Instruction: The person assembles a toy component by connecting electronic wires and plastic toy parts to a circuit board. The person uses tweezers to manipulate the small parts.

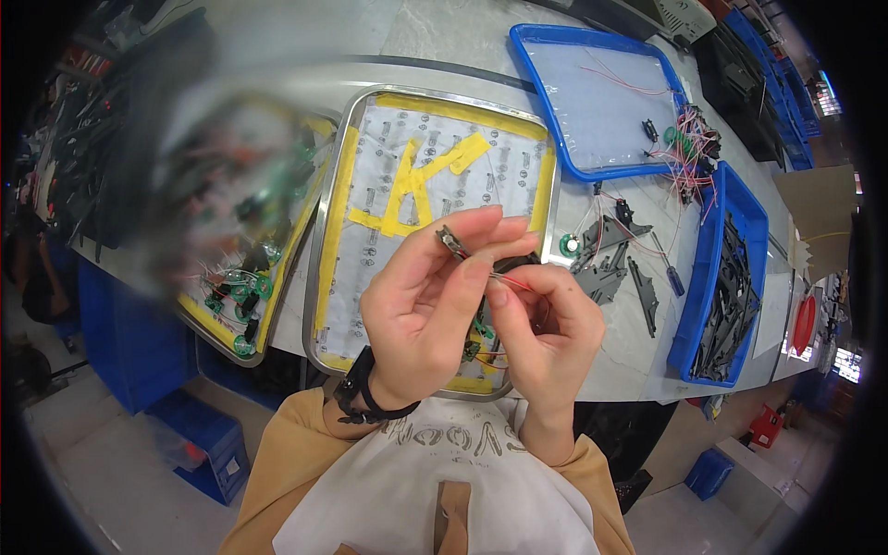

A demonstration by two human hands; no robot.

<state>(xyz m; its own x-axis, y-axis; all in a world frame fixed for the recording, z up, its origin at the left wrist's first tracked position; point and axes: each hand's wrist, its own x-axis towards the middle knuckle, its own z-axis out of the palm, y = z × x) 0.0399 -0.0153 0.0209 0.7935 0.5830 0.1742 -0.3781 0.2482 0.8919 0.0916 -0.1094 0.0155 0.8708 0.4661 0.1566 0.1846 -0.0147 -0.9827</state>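
Observation:
Above the metal tray (326,277), my left hand (421,301) is closed, pinching a small dark plastic part (450,241) with a metallic piece in it. My right hand (548,324) touches it from the right, thumb and fingers closed on thin red and white wires (511,281) that run toward the left fingertips. Below, between the hands, a small green circuit board (473,351) with wires shows partly; my hands hide the rest. Yellow tape and printed white paper line the tray.
A second tray of green boards and wires (242,294) stands left, partly blurred. At the right lie black plastic parts (606,268), a screwdriver (674,275), a wire tangle (696,148), a blue tray (601,102) and a blue bin (680,347) of black parts.

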